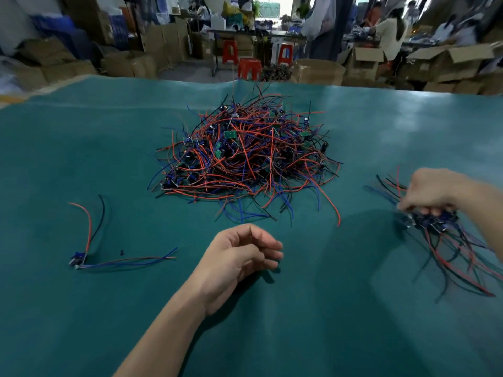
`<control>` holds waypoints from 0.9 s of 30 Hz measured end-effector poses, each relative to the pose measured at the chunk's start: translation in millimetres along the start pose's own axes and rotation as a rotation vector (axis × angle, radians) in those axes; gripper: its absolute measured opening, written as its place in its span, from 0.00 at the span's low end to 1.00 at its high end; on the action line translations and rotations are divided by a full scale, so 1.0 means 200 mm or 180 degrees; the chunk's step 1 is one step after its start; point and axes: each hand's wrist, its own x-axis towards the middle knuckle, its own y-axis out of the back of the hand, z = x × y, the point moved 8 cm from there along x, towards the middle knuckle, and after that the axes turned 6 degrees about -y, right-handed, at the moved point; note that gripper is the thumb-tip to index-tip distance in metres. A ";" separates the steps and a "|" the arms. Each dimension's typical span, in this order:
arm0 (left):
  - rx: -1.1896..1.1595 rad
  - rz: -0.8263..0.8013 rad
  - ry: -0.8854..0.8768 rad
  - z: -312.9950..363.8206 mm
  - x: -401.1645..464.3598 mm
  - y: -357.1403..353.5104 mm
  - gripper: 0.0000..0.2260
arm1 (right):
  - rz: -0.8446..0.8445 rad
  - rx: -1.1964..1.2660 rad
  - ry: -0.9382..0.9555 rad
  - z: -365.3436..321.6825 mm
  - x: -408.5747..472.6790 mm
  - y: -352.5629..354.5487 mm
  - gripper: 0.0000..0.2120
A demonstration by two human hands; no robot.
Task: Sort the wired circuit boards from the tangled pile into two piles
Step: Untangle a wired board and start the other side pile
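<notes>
At table centre: tangled pile, well beyond left hand, loosely curled, holding nothing. Far right: right hand, fingers curled down onto small pile, apparently gripping boards.

One head-worn wide-angle view looks forward and down across the green table.
</notes>
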 end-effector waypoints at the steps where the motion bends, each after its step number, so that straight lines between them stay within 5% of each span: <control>1: -0.0017 0.0006 0.0006 0.00 0.00 0.00 0.15 | 0.0293 -0.0282 0.0011 -0.06 0.00 0.04 0.16; 5: -0.0093 0.0015 0.0058 -0.01 0.01 0.01 0.15 | 0.0970 0.0193 0.1165 -0.53 -0.14 0.13 0.04; 9: -0.0097 0.0056 0.0093 -0.01 0.01 0.01 0.15 | 0.1405 0.1437 0.2123 -0.98 -0.30 0.26 0.08; 13: -0.0138 0.0064 0.0108 -0.01 0.01 0.01 0.14 | 0.1252 0.1737 0.2141 -1.23 -0.28 0.32 0.15; 19: -0.0162 0.0066 0.0110 -0.01 0.01 0.01 0.12 | 0.1216 0.1822 0.2027 -1.27 -0.23 0.29 0.09; 27: -0.0117 0.0155 0.0142 -0.01 0.01 0.01 0.11 | 0.1361 0.3599 0.1655 -0.91 -0.31 0.37 0.14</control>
